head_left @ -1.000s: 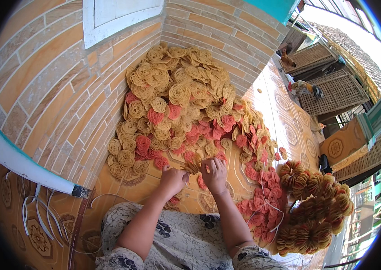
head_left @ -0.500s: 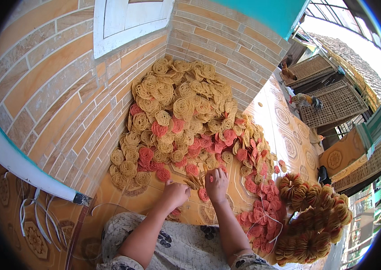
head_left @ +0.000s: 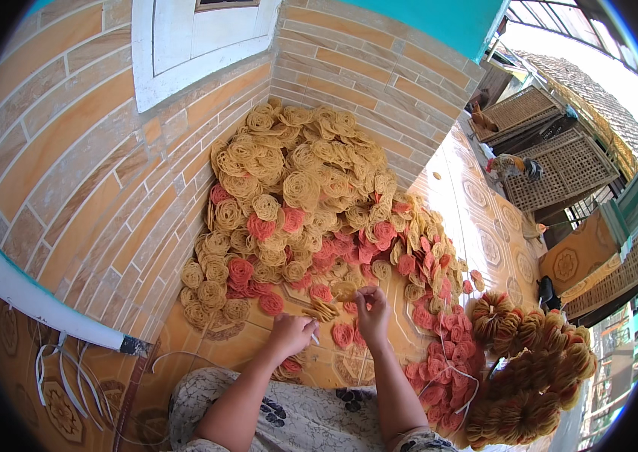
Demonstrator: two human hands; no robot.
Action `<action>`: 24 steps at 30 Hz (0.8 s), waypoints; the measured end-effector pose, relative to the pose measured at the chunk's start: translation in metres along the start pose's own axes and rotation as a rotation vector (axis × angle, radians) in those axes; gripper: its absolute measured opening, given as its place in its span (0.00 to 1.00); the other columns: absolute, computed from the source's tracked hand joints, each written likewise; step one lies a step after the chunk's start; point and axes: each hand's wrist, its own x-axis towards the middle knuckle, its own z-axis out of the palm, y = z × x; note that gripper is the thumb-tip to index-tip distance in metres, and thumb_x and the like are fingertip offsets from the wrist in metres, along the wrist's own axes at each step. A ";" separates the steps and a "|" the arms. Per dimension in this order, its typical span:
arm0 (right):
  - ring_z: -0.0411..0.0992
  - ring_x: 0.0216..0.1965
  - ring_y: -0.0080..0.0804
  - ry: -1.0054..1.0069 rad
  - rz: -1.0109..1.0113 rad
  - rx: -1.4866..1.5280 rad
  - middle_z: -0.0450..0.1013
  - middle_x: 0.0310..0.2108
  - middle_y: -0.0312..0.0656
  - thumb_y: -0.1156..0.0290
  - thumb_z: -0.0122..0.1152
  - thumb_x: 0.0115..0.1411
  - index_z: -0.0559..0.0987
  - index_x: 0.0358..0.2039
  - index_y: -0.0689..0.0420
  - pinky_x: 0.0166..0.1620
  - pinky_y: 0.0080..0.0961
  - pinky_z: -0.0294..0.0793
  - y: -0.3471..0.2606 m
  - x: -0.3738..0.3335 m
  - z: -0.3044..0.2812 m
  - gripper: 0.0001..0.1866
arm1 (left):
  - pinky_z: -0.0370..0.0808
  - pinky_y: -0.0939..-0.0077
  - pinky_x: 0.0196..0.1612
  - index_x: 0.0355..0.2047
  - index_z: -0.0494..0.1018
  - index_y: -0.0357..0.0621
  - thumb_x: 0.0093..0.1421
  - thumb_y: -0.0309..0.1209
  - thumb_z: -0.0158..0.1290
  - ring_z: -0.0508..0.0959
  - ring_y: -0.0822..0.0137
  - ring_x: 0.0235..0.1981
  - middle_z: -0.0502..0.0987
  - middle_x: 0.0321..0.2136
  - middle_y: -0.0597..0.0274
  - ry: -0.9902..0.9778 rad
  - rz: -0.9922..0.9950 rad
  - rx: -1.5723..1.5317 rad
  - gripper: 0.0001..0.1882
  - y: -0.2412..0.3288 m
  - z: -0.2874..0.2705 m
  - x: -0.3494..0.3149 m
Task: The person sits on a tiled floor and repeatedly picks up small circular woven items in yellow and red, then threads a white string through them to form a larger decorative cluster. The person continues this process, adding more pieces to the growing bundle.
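My left hand (head_left: 293, 335) is closed beside a small row of yellow coiled crackers (head_left: 322, 310), seen edge-on and seemingly held by its fingers. A short white tip, perhaps of a strip, shows under those fingers. My right hand (head_left: 373, 315) pinches the edge of a single thin yellow coiled cracker (head_left: 344, 291), apart from the row. Pink coiled crackers (head_left: 342, 336) lie on the floor between my hands. Ahead rises a large heap of yellow coiled crackers (head_left: 301, 188) with pink ones mixed in.
Pink crackers (head_left: 447, 352) spread to my right, with a white strip across them. Beyond sit thick ring-shaped bundles of strung crackers (head_left: 522, 384). White strips (head_left: 70, 369) hang at the left. A brick-patterned wall (head_left: 100, 188) flanks the heap; a rooster (head_left: 513, 166) stands by woven racks (head_left: 563, 172).
My right hand has shifted slightly right and down, away from my left, and now pinches a flat yellow cracker; earlier pink showed at its fingers. The left hand has dropped slightly.
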 end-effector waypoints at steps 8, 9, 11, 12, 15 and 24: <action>0.74 0.30 0.32 -0.126 -0.290 -0.141 0.74 0.29 0.44 0.81 0.61 0.56 0.74 0.30 0.62 0.35 0.24 0.72 -0.019 0.000 -0.003 0.03 | 0.71 0.70 0.32 0.25 0.77 0.45 0.65 0.40 0.45 0.77 0.66 0.17 0.75 0.12 0.66 -0.058 -0.118 -0.142 0.18 0.003 -0.002 0.000; 0.74 0.33 0.36 -0.182 -0.375 -0.169 0.74 0.30 0.45 0.79 0.62 0.55 0.75 0.30 0.62 0.36 0.26 0.72 -0.021 0.000 -0.004 0.04 | 0.72 0.70 0.30 0.25 0.77 0.43 0.65 0.39 0.46 0.76 0.66 0.17 0.75 0.12 0.65 -0.056 -0.144 -0.160 0.18 0.004 -0.002 0.000; 0.73 0.34 0.32 -0.312 -0.410 -0.176 0.74 0.30 0.42 0.75 0.61 0.58 0.75 0.32 0.62 0.37 0.25 0.71 -0.024 -0.001 -0.005 0.05 | 0.72 0.71 0.28 0.25 0.77 0.41 0.65 0.37 0.46 0.76 0.67 0.16 0.75 0.12 0.64 -0.030 -0.121 -0.157 0.17 0.004 -0.003 0.001; 0.74 0.34 0.33 -0.308 -0.258 -0.081 0.75 0.30 0.43 0.70 0.61 0.59 0.76 0.34 0.62 0.37 0.26 0.71 -0.024 -0.001 -0.003 0.08 | 0.73 0.71 0.27 0.25 0.77 0.40 0.65 0.36 0.45 0.76 0.67 0.16 0.75 0.12 0.64 -0.027 -0.132 -0.142 0.17 0.004 -0.003 0.001; 0.73 0.30 0.27 -0.216 0.109 0.177 0.76 0.30 0.42 0.61 0.58 0.63 0.78 0.39 0.63 0.35 0.25 0.71 -0.023 -0.001 0.002 0.16 | 0.73 0.70 0.28 0.25 0.76 0.40 0.65 0.35 0.46 0.76 0.66 0.15 0.74 0.11 0.63 0.011 -0.144 -0.150 0.16 0.001 -0.001 0.002; 0.71 0.32 0.37 -0.303 -0.280 -0.038 0.71 0.29 0.43 0.71 0.58 0.60 0.75 0.29 0.62 0.36 0.30 0.68 -0.031 0.000 0.000 0.08 | 0.70 0.66 0.51 0.49 0.71 0.32 0.66 0.31 0.47 0.76 0.59 0.48 0.77 0.44 0.49 0.126 0.071 -0.081 0.16 -0.007 -0.005 0.009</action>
